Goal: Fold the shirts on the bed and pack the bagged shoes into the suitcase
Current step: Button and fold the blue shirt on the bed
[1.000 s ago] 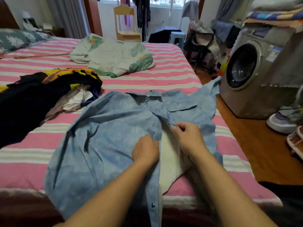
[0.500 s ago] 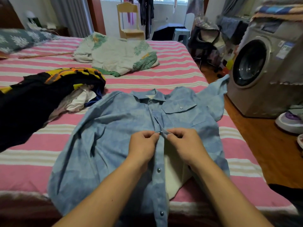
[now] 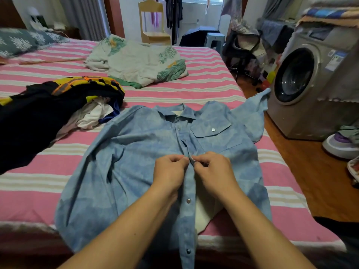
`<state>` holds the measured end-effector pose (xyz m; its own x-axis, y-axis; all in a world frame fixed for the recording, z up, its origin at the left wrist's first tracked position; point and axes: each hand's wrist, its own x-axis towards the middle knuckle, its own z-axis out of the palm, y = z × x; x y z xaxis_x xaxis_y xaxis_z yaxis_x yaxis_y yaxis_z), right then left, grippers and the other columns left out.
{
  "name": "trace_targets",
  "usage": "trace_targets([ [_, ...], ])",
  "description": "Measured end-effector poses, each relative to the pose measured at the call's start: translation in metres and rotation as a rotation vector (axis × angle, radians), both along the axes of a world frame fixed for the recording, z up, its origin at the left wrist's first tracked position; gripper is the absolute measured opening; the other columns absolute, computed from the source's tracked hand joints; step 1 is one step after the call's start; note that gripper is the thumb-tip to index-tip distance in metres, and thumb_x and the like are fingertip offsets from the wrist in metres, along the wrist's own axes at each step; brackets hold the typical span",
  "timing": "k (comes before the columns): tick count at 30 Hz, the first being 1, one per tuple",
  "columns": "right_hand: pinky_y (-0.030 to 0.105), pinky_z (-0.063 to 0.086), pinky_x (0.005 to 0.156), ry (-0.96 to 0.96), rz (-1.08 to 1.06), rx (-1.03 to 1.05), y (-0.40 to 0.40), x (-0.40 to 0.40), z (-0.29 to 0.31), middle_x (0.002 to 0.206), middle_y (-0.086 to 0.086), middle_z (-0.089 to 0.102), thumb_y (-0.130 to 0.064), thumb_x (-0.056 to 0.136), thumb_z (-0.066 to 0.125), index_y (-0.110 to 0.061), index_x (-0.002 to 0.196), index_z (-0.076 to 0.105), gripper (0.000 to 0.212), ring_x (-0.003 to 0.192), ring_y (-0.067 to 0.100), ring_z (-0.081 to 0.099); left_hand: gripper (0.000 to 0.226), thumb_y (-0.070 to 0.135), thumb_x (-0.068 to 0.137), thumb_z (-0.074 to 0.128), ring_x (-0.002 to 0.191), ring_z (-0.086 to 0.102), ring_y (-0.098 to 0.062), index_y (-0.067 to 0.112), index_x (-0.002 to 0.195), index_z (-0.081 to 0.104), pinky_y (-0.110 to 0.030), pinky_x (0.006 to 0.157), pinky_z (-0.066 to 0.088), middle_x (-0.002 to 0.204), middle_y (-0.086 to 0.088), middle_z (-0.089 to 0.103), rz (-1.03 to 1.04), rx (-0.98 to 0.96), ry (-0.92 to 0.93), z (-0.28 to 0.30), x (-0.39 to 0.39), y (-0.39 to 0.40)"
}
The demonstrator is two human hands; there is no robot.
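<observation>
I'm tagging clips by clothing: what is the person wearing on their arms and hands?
Nothing shows: the left hand and right hand are bare, with no gloves, rings or watch, and both forearms are uncovered to the frame's bottom edge, no sleeves in view.

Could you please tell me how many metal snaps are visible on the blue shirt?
5: collar, upper placket, pocket flap, lower placket, near hem. The hands may hide others.

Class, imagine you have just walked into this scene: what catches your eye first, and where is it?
The blue shirt spread front-up on the pink striped bed, with the left hand and right hand pinching its front edges together mid-chest. Next, the dark clothes pile at left and the washing machine at right.
</observation>
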<state>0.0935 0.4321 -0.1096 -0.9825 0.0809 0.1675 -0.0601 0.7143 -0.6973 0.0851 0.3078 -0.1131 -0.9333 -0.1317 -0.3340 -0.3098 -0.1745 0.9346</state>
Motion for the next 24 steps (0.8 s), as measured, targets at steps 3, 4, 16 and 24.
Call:
trace_targets([
  [3, 0.007, 0.037, 0.066, -0.027, 0.014, -0.067, -0.002, 0.001, -0.002, 0.083, -0.006, 0.067, -0.021, 0.092, 0.068, -0.022, 0.108, 0.079, 0.02, 0.082, 0.008, 0.061, 0.016, -0.007, 0.089, 0.064, 0.061, 0.071, -0.018, 0.003, 0.079, 0.071, -0.025, 0.055, 0.056, 0.07, -0.013, 0.073, 0.059, 0.129, -0.069, -0.001, 0.0, 0.004],
  [4, 0.009, 0.037, 0.066, -0.032, 0.015, -0.089, -0.002, 0.0, -0.002, 0.081, -0.007, 0.065, -0.022, 0.092, 0.068, -0.024, 0.109, 0.079, 0.02, 0.081, 0.008, 0.061, 0.014, -0.008, 0.089, 0.063, 0.063, 0.071, -0.021, 0.001, 0.082, 0.072, -0.027, 0.057, 0.058, 0.073, -0.016, 0.074, 0.058, 0.161, -0.087, -0.001, -0.001, 0.004],
  [16, 0.04, 0.037, 0.084, -0.039, -0.291, 0.472, 0.043, 0.044, 0.011, 0.109, 0.003, 0.048, 0.0, 0.075, 0.057, -0.024, 0.111, 0.054, 0.044, 0.105, 0.028, 0.044, 0.029, 0.045, 0.094, 0.06, 0.096, 0.06, -0.03, 0.016, 0.096, 0.055, -0.035, 0.077, 0.042, 0.096, -0.005, 0.066, -0.225, -0.751, 0.068, -0.012, 0.015, -0.008],
  [24, 0.033, 0.05, 0.078, -0.149, -0.123, 0.234, 0.065, 0.08, 0.011, 0.093, -0.011, 0.072, -0.021, 0.086, 0.072, -0.029, 0.099, 0.074, 0.016, 0.091, 0.016, 0.065, 0.062, 0.059, 0.09, 0.06, 0.119, 0.055, -0.043, 0.012, 0.123, 0.037, -0.044, 0.092, 0.045, 0.132, -0.015, 0.046, -0.546, -1.197, -0.012, -0.023, 0.08, 0.007],
])
